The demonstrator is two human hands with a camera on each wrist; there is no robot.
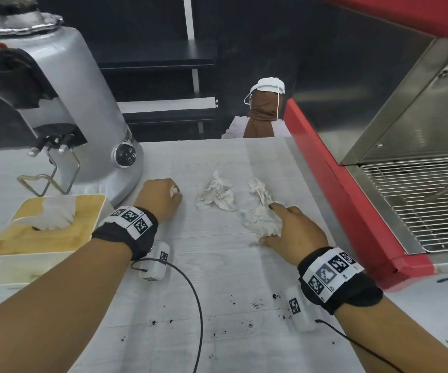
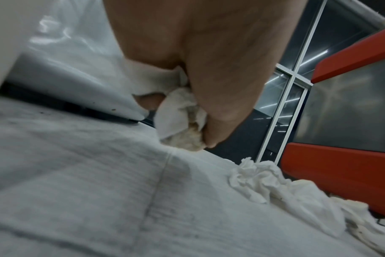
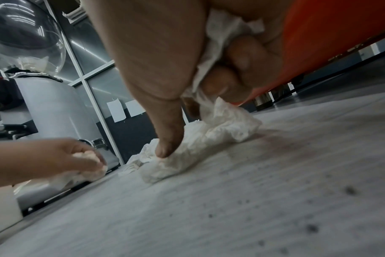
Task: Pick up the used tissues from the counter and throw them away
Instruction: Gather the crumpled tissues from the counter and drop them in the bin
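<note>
Two hands: both clutching tissues
Left hand (image 1: pixel 161 197): fist round a wadded tissue (image 2: pixel 182 121), beside the coffee grinder (image 1: pixel 82 109)
Right hand (image 1: pixel 295 232): fingers gripping a crumpled tissue (image 1: pixel 260 220) on the counter (image 1: pixel 217 278)
Loose tissue (image 1: pixel 216 193): right of the grinder, between the hands

so on the bench (image 1: pixel 217 278) the grinder (image 1: pixel 82 103) sits back left with the tissue box (image 1: pixel 50 227) in front of it, espresso machine (image 1: pixel 379 157) along the right, and crumpled tissues (image 1: pixel 216 196) in the middle between both hands.
</note>
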